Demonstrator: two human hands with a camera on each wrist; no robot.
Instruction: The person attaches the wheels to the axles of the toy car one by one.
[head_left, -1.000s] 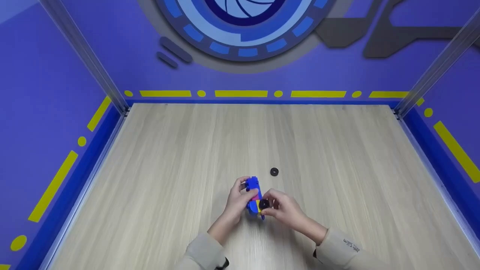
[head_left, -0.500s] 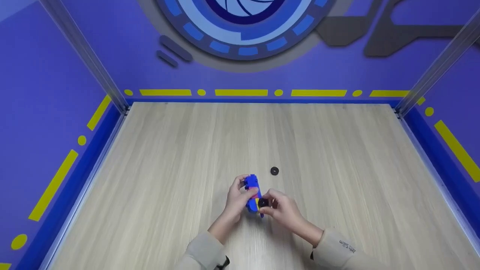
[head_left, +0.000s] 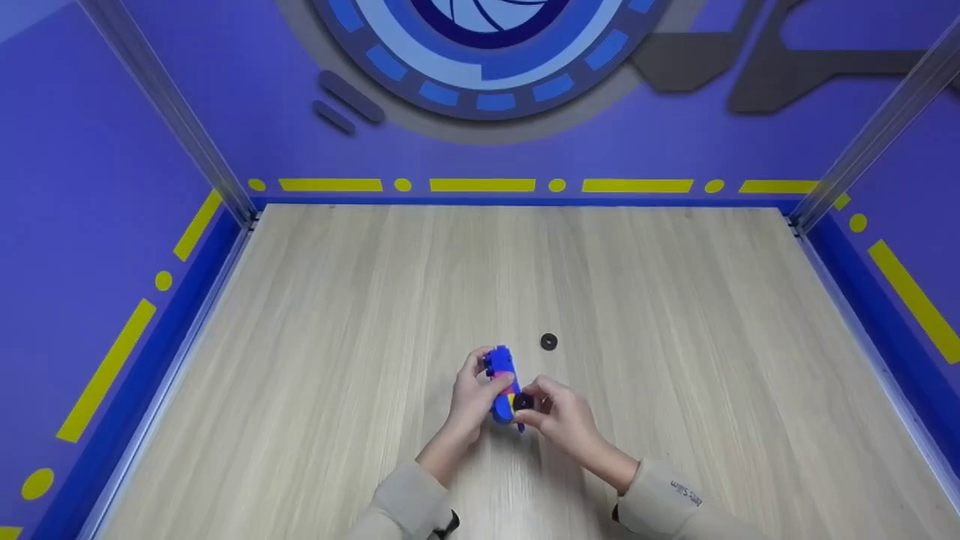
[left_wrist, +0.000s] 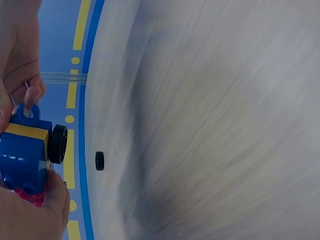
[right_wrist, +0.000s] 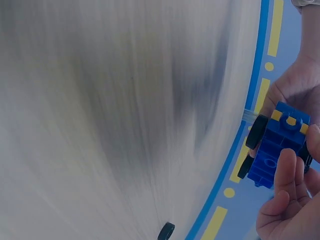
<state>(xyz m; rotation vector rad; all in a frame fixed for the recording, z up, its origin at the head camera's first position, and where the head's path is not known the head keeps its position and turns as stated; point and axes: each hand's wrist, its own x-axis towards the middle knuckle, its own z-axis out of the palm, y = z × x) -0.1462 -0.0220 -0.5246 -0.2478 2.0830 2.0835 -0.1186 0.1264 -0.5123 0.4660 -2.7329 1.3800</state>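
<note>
A toy car of blue, yellow and pink building blocks is held up in my left hand, whose thumb lies across the pink block. My right hand pinches a black wheel at the car's right side, beside the yellow block. Whether that wheel sits on its axle I cannot tell. In the right wrist view, fingers partly cover this wheel, and two other black wheels, one of them a rear wheel, show along the opposite side of the blue underbody. Some of the car is hidden by my left hand.
A loose black wheel lies on the wooden tabletop, beyond my right hand. Blue-purple panels with yellow marks wall the table at the back and both sides, joined by metal corner posts.
Both hands, with the car and the pinched wheel, have shifted slightly to the left and away from me. My right hand keeps its pinch, and the loose wheel stays put.
</note>
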